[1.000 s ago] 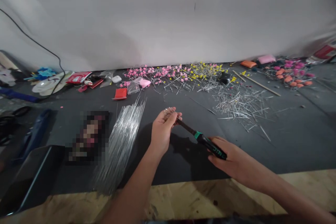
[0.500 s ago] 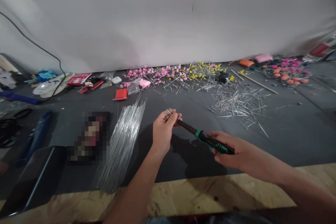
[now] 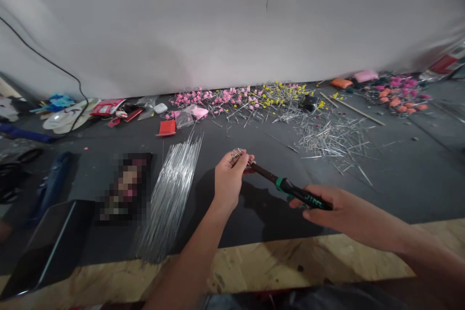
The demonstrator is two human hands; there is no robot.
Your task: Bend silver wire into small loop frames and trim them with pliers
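Tool [image 3: 290, 189] black with green collar (lettered handle), right hand [image 3: 329, 208] grip clenched around it, left hand [image 3: 228, 177] pinching wire coil [image 3: 238, 155].

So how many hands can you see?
2. The left hand is in the middle, pinching a small wire loop at the tip of the tool. The right hand is lower right, gripping the tool's black and green handle. No other person's hands show.
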